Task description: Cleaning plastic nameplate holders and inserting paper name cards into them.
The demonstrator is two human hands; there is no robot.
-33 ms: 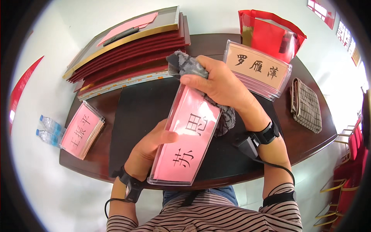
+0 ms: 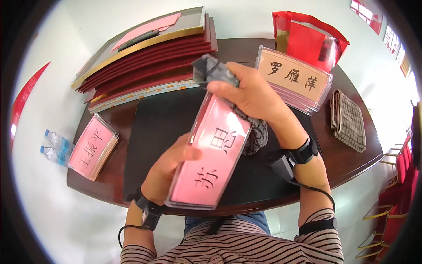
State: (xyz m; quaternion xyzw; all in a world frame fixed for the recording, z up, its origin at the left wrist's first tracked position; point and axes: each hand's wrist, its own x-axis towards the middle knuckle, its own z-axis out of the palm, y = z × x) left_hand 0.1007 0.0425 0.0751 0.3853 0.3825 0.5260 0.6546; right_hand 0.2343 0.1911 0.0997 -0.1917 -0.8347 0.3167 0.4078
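A clear acrylic name plate (image 2: 215, 154) with a pink card inside is held at a slant over the table's dark middle. My left hand (image 2: 169, 160) is closed round its left long edge, thumb across the front, other fingers hidden behind. At the upper end, my right hand (image 2: 250, 92) pinches a grey patterned cloth (image 2: 214, 70) over the plate's top edge and corner. More of the cloth hangs behind the plate's right side. Beyond my right hand lies a stack of similar name plates (image 2: 293, 77), the top one with a tan card.
Dark red folders (image 2: 149, 59) are piled at the far left, with a frame, pink papers and a black pen on top. Pink-card name plates (image 2: 93, 147) lie at the left edge, near two water bottles (image 2: 55, 155). A red bag (image 2: 307, 39) and folded checked cloth (image 2: 347, 121) sit right.
The plate's lower end has shifted slightly left and up, along with my left hand. The cloth end above my right hand has moved a little; both grips stay the same.
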